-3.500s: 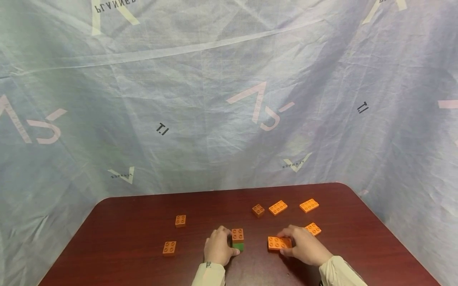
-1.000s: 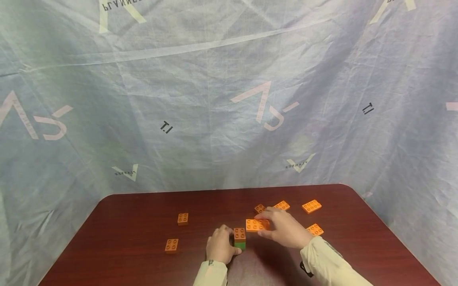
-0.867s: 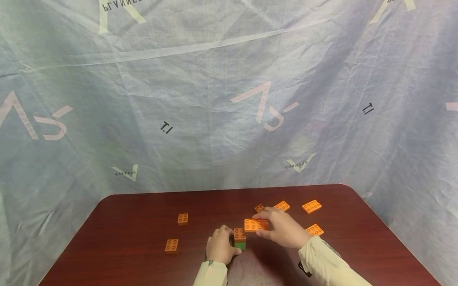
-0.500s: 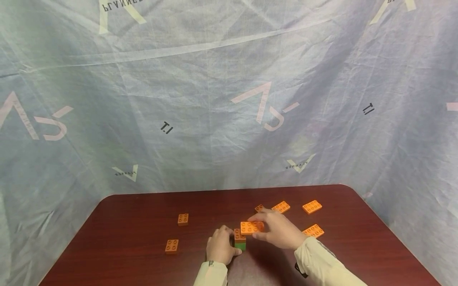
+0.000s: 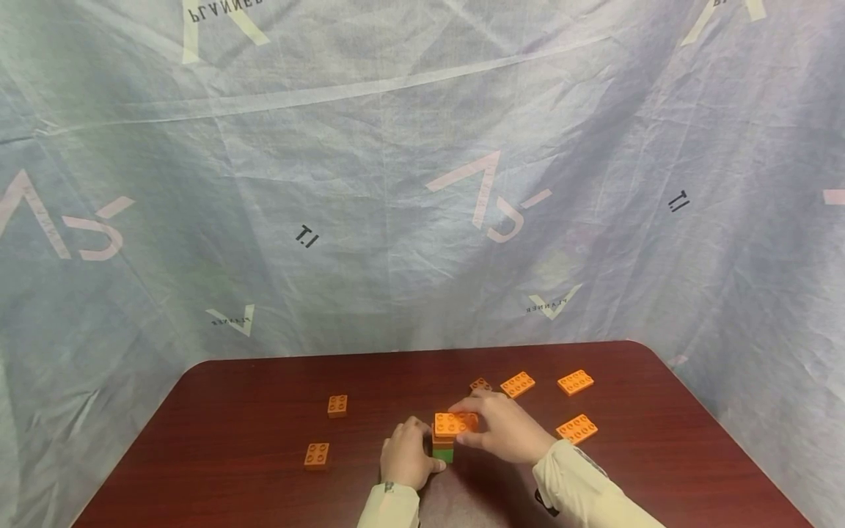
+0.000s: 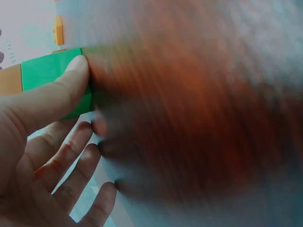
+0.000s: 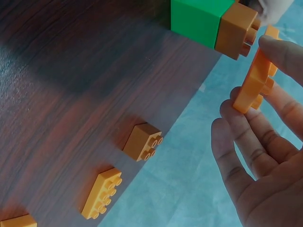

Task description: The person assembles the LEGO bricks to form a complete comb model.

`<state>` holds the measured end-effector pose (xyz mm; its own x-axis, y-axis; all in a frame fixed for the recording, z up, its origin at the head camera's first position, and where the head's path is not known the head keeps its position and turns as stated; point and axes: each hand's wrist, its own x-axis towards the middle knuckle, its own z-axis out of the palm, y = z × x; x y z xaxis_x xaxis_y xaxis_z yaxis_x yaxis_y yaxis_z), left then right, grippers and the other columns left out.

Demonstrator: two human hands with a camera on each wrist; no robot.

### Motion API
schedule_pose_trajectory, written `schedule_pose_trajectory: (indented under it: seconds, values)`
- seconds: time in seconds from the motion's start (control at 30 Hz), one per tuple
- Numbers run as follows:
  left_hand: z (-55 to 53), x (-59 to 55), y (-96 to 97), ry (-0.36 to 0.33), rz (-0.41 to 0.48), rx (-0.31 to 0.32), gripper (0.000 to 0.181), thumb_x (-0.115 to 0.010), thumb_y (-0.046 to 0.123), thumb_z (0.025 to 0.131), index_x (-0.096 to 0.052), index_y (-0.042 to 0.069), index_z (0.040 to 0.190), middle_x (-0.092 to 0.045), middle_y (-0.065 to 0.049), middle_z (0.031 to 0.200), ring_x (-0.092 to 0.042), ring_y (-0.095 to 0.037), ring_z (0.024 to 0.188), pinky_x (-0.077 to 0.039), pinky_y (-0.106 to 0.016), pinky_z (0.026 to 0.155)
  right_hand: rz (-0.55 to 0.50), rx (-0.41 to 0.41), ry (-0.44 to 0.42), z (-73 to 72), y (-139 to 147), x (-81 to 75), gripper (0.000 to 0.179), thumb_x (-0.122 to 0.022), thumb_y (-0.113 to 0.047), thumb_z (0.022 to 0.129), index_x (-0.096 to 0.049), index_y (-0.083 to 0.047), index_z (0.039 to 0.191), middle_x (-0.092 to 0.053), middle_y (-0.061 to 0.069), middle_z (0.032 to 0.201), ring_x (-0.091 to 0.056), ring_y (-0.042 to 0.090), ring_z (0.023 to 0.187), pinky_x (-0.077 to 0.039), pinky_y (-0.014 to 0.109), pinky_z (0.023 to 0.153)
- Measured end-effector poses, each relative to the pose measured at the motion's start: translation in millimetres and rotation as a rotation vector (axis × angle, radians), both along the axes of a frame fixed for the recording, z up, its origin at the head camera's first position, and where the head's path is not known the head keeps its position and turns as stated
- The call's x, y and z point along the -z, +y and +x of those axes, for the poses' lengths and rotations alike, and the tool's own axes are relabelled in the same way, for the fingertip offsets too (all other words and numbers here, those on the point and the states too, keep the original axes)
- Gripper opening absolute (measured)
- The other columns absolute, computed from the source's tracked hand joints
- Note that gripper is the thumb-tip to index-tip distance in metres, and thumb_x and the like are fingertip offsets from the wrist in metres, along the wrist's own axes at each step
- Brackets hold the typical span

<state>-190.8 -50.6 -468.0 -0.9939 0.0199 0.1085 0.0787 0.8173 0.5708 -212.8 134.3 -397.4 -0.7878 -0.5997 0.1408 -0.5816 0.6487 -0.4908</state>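
Note:
In the head view my left hand (image 5: 405,455) steadies a small stack from its left side. The left wrist view shows its thumb and fingers gripping the green block (image 6: 47,71) at the bottom. On top of that block sits a four-stud brown-orange brick (image 7: 234,30). My right hand (image 5: 508,429) pinches a flat bright orange building brick (image 5: 452,423) by its right end, thumb at the near side. This flat brick is over the stack and covers its top from above. From the right wrist, a narrow gap shows between it and the studs below.
Two small brown-orange bricks, one farther back (image 5: 337,405) and one nearer (image 5: 317,455), lie on the left of the dark red table (image 5: 218,440). Another small brick (image 5: 480,385) lies partly behind my right hand. Three flat orange bricks (image 5: 518,384) are at the right. Printed cloth (image 5: 396,220) hangs behind.
My right hand has lifted the flat orange brick off the table and carried it left, from beside the stack to above it. The left hand keeps its grip on the green block.

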Motion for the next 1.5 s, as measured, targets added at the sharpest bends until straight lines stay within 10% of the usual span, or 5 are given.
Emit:
schedule_pose_trajectory:
  seconds: [0.5,0.77,1.17,1.5]
  values:
    - [-1.0,0.6,0.2,-0.012,0.000,-0.003,0.044,-0.098,0.016,0.064,-0.072,0.004,0.097,-0.062,-0.004,0.095,-0.060,-0.029,0.091,-0.050,-0.055,0.084,0.020,-0.003,-0.044,0.7,-5.2,4.4,0.035,-0.080,-0.017,0.089,-0.073,-0.009,0.122,-0.065,0.019,0.130,-0.053,0.047,0.128,-0.043,0.066,0.101]
    - [-0.3,1.6,-0.2,0.005,-0.007,-0.010,0.045,-0.098,0.017,0.062,-0.072,0.004,0.096,-0.062,-0.004,0.095,-0.060,-0.028,0.090,-0.050,-0.054,0.082,0.040,-0.053,0.028,-2.3,-6.3,4.8,0.035,-0.081,-0.016,0.088,-0.074,-0.009,0.122,-0.074,0.004,0.115,-0.069,0.025,0.103,-0.056,0.043,0.085]
    - [-1.3,1.9,0.9,0.006,-0.004,-0.005,0.046,-0.098,0.017,0.062,-0.072,0.004,0.098,-0.062,-0.004,0.096,-0.060,-0.028,0.091,-0.050,-0.053,0.083,0.064,-0.046,0.027,-1.5,-5.9,2.4,0.032,-0.082,-0.013,0.086,-0.076,-0.011,0.118,-0.074,0.004,0.115,-0.063,0.038,0.117,-0.050,0.058,0.097]
    - [-0.1,1.1,0.9,0.032,-0.022,-0.008,0.047,-0.099,0.017,0.060,-0.071,0.003,0.097,-0.062,-0.005,0.095,-0.060,-0.029,0.091,-0.050,-0.052,0.081,0.085,-0.013,0.063,-0.4,-15.0,1.1,0.033,-0.084,-0.010,0.081,-0.078,-0.005,0.113,-0.076,0.007,0.099,-0.055,0.010,0.073,-0.045,0.028,0.066]
